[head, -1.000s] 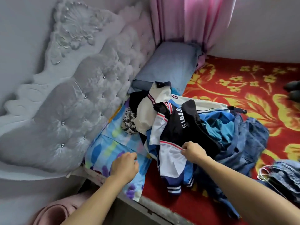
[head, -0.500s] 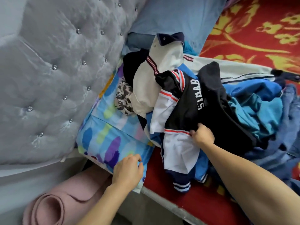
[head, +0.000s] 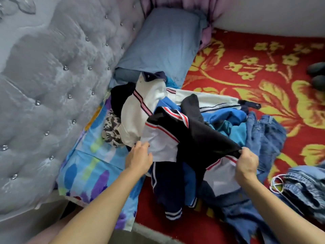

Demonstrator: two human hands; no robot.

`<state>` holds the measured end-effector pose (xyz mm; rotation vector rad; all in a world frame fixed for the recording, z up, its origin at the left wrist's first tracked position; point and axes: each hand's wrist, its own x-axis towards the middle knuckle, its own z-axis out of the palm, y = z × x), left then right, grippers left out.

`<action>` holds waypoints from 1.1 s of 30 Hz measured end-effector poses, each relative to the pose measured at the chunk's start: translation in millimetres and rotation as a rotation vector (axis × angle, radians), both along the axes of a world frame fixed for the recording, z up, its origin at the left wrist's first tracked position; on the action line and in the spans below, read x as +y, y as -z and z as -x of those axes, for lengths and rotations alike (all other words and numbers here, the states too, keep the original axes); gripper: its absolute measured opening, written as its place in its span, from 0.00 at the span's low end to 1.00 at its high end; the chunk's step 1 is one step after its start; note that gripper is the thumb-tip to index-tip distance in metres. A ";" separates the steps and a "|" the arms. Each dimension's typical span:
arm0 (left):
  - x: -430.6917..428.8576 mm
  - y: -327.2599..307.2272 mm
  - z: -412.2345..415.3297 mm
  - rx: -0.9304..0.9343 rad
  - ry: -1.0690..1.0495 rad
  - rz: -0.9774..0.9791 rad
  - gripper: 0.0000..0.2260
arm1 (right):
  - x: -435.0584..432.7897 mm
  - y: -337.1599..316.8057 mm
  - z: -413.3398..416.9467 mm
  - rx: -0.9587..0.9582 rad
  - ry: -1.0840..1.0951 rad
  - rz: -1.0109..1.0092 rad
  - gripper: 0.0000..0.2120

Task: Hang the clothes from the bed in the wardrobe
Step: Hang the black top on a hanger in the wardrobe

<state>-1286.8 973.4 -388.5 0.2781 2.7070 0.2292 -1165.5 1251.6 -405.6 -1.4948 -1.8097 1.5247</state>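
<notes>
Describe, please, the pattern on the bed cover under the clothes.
The bed cover is red with yellow flowers, shown in the head view.

Black-white shirt, red-yellow floral blanket.

A grey tufted headboard stands left of the bed, which is covered in red with yellow flowers. A pink curtain hangs beside a pale wall.

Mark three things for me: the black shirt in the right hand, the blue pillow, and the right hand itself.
black shirt [head: 202, 138], head view, on its dark middle panel.
blue pillow [head: 163, 43], head view, on the middle of its top face.
right hand [head: 246, 163], head view, on the back of the hand.
</notes>
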 end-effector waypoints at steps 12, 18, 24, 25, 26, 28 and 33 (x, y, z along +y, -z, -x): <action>138.4 70.7 19.4 -0.060 0.421 -0.015 0.30 | 96.7 47.1 -115.3 -0.672 -0.094 -0.107 0.13; 136.7 120.9 6.0 -0.368 0.600 0.048 0.31 | 34.4 68.4 -32.5 -0.461 -0.579 -0.588 0.26; 117.1 108.1 -6.5 -0.257 0.529 -0.076 0.19 | 27.4 74.4 -49.7 -0.589 -0.420 -0.421 0.09; 119.4 98.6 -3.7 -0.153 0.482 -0.132 0.18 | 29.9 64.9 -58.4 -0.499 -0.394 -0.412 0.08; 124.1 86.4 -1.7 -0.058 0.453 -0.186 0.19 | 31.2 52.0 -67.1 -0.402 -0.385 -0.403 0.08; 139.8 57.3 -2.3 0.066 0.474 -0.283 0.24 | 30.1 15.6 -81.8 -0.217 -0.384 -0.362 0.13; 173.0 -9.4 -32.8 -0.098 0.872 -0.210 0.16 | 26.4 -77.7 -108.5 0.024 -0.371 -0.338 0.11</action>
